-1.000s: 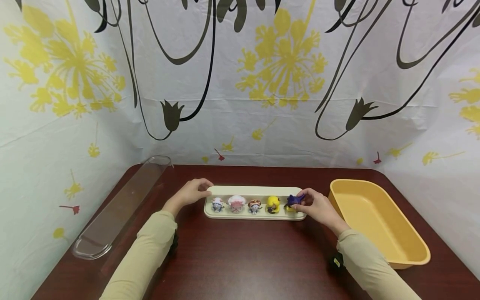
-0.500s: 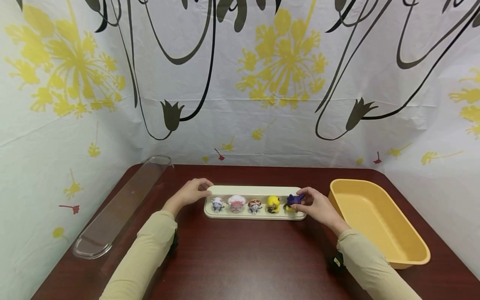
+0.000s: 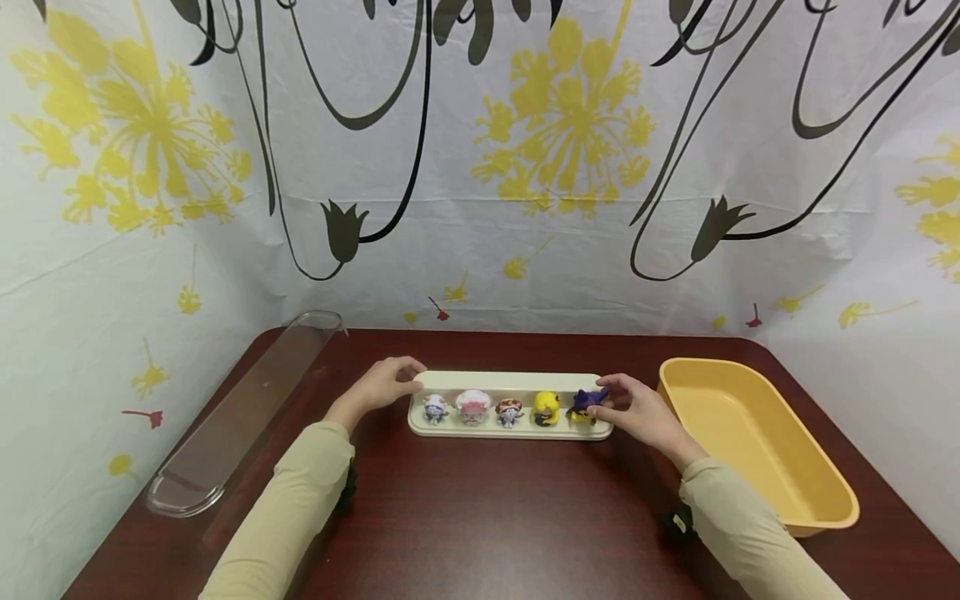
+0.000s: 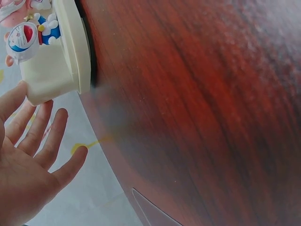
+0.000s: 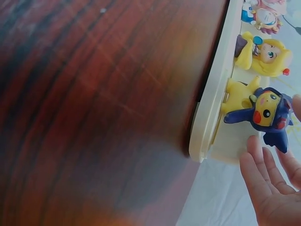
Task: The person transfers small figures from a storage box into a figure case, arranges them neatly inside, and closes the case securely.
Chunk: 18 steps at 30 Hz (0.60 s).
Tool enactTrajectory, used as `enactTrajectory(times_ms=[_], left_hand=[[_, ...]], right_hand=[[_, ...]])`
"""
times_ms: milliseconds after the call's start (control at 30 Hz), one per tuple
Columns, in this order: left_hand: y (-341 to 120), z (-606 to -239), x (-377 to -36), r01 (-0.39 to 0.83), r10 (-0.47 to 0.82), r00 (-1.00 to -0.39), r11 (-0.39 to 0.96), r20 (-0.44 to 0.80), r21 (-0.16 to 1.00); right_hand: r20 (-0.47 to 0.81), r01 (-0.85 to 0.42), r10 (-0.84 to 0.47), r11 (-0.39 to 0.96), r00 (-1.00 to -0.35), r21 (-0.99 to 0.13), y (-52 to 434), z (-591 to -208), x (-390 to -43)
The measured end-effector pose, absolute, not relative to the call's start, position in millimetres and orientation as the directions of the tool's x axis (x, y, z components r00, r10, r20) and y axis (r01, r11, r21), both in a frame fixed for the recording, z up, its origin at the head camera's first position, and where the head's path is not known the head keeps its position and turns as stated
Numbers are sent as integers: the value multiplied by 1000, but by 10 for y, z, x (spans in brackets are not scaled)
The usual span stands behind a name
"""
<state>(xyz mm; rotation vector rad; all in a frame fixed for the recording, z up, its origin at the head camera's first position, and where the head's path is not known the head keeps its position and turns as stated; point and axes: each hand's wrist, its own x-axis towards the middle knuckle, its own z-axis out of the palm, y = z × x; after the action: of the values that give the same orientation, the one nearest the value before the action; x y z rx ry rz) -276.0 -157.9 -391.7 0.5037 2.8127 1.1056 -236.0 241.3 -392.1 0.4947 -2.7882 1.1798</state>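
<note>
A long cream tray (image 3: 510, 381) on the dark wooden table (image 3: 487, 517) carries a row of small toy figures: a blue-and-white one (image 3: 435, 409), a pink one (image 3: 473, 407), a little red-hatted one (image 3: 508, 412), a yellow-haired one (image 3: 546, 408) and a yellow one in a purple cape (image 3: 587, 406). My right hand (image 3: 633, 410) is at the tray's right end. In the right wrist view its fingers (image 5: 263, 174) are straight, just beside the caped figure (image 5: 265, 113), which stands on the tray (image 5: 211, 117). My left hand (image 3: 384, 385) lies open with fingertips (image 4: 19, 94) at the tray's left end (image 4: 75, 52).
An empty yellow tub (image 3: 757, 442) stands to the right of the tray, close to my right forearm. A long clear plastic lid (image 3: 240, 417) lies along the table's left edge. A flowered curtain closes off the back and sides.
The right hand's fingers have eased off the purple-caped figure, which has settled slightly lower on the tray. The left hand has stayed put.
</note>
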Motion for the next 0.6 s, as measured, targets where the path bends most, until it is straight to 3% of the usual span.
enactTrajectory(times_ms=[600], left_hand=[[-1579, -3919, -2746, 266, 320, -946, 702, 40, 661]], right_hand=[[287, -351, -207, 638, -935, -685, 2478, -3801, -2364]])
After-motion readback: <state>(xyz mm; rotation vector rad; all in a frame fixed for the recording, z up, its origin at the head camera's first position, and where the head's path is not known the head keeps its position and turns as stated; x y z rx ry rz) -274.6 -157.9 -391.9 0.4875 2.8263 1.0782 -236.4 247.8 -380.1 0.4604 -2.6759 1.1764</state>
